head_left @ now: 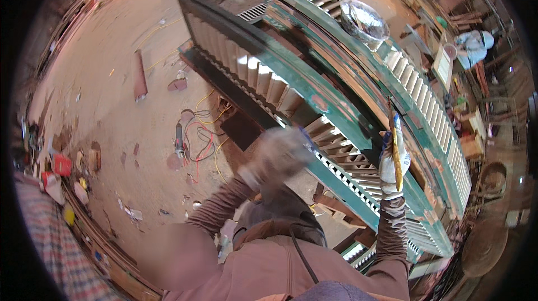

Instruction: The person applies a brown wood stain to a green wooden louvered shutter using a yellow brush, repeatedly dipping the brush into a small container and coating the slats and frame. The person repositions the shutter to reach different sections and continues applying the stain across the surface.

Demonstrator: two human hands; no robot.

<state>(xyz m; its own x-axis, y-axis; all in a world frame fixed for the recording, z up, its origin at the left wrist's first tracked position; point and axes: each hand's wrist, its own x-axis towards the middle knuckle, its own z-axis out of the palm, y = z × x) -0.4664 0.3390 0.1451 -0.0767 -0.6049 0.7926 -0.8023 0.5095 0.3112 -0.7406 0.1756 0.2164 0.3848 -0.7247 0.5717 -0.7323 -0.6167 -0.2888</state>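
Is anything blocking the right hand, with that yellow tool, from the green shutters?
Nothing visible does: the right hand, holding the yellow tool, is right at the green shutters. The shiny silver object lies farther along, clear of it.

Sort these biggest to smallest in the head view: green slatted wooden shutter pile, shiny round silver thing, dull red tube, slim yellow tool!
1. Green shutter pile
2. Silver thing
3. Red tube and yellow tool: can't rank; the tool is nearer the camera.
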